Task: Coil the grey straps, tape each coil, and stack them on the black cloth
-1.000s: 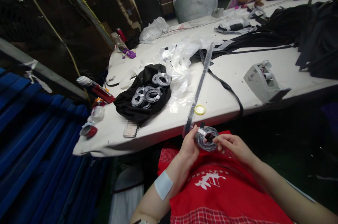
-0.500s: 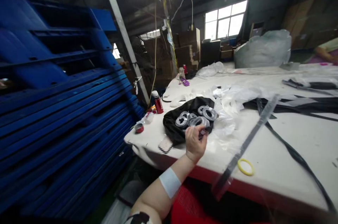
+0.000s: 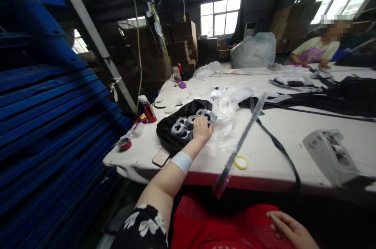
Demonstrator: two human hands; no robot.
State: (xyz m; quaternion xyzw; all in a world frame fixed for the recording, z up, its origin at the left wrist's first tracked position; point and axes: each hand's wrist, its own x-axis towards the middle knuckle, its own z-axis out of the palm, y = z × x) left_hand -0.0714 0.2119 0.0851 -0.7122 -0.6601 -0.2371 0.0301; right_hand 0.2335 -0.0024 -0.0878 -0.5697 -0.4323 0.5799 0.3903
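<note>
My left hand (image 3: pixel 202 128) reaches over several rolled-up grey-black strips (image 3: pixel 178 129) lying in an opened black bag (image 3: pixel 167 134). Its fingers bend down around the edge of one roll, and their tips are partly hidden. Low at the right, in front of the red apron (image 3: pixel 217 227), is my right hand (image 3: pixel 289 230). Its fingers are loosely bent and apart, holding nothing. A phone (image 3: pixel 161 156) lies against the near side of the bag. Beside the bag spreads crumpled clear plastic (image 3: pixel 225 114).
A long dark strip in clear plastic (image 3: pixel 242 139) overhangs the white table's front edge, near a yellow ring (image 3: pixel 241 162). A tape dispenser (image 3: pixel 331 155) stands right. Left are a red bottle (image 3: pixel 147 109), a tape roll (image 3: pixel 124 144) and stacked blue pallets (image 3: pixel 58 123). A co-worker (image 3: pixel 319 47) sits across the table.
My left hand has moved from the near edge of the bag further in over the rolls. The view has turned right, bringing my right hand, the tape dispenser and more of the co-worker into sight.
</note>
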